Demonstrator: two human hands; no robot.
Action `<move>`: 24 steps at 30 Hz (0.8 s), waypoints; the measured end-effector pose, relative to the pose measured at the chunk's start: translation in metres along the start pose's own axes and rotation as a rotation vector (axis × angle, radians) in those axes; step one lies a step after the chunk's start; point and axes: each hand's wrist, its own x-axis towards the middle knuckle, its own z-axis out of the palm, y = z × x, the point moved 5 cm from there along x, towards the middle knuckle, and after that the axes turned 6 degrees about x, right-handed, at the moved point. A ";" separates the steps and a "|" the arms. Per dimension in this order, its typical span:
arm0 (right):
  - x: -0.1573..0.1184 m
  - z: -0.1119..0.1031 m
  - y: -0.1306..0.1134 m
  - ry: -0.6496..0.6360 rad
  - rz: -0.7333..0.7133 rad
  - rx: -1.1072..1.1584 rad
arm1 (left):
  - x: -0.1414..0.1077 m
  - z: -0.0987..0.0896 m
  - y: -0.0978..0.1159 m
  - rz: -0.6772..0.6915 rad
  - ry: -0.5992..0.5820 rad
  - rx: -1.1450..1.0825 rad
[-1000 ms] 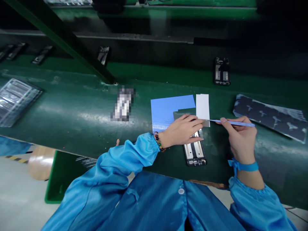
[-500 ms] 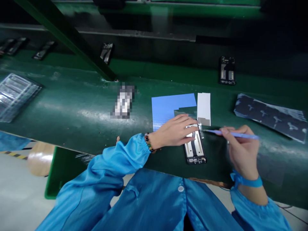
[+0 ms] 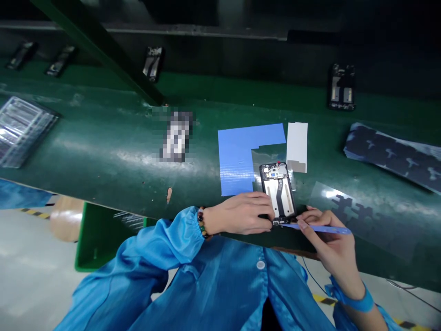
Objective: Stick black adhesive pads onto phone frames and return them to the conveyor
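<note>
An opened phone (image 3: 283, 195) lies face down in front of me, its inner board and two pale battery-bay strips showing. My left hand (image 3: 246, 214) is closed at its lower left edge, the fingers pressed to the frame and their tips partly hidden. In my right hand (image 3: 330, 239) is a pair of blue-violet tweezers (image 3: 330, 229), gripped between thumb and fingers. Their tips reach the phone's bottom edge; whether anything is between them is too small to tell. A blue sheet (image 3: 236, 163) and a white card (image 3: 296, 142) lie just beyond the phone.
Stacked dark film sheets (image 3: 392, 151) lie at right, with a clear sheet (image 3: 365, 216) nearer me. Another opened phone (image 3: 342, 87) sits at the back right, and more stand along the back left. A green post (image 3: 113, 59) rises at left; clear trays (image 3: 24, 131) lie far left.
My right hand with the tweezers has moved down and left, from the phone's upper right to its bottom edge. My left hand has slid down off the phone's top part to its lower left side.
</note>
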 end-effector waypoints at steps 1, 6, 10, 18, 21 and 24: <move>0.000 0.000 0.000 0.005 0.001 0.003 | 0.000 0.001 0.001 0.000 -0.006 0.005; -0.002 -0.001 0.004 -0.008 0.018 0.007 | 0.000 0.005 0.004 -0.031 -0.025 0.038; -0.002 -0.001 0.008 -0.035 0.018 0.017 | 0.002 0.005 0.008 -0.058 -0.035 0.055; 0.002 -0.011 0.000 0.047 -0.010 0.089 | 0.007 0.005 0.011 -0.154 -0.101 0.014; 0.006 -0.041 0.001 0.291 -0.021 0.144 | 0.008 0.005 0.010 -0.162 -0.113 -0.009; 0.007 -0.063 0.010 0.496 0.044 0.129 | 0.010 0.001 0.007 -0.164 -0.123 -0.040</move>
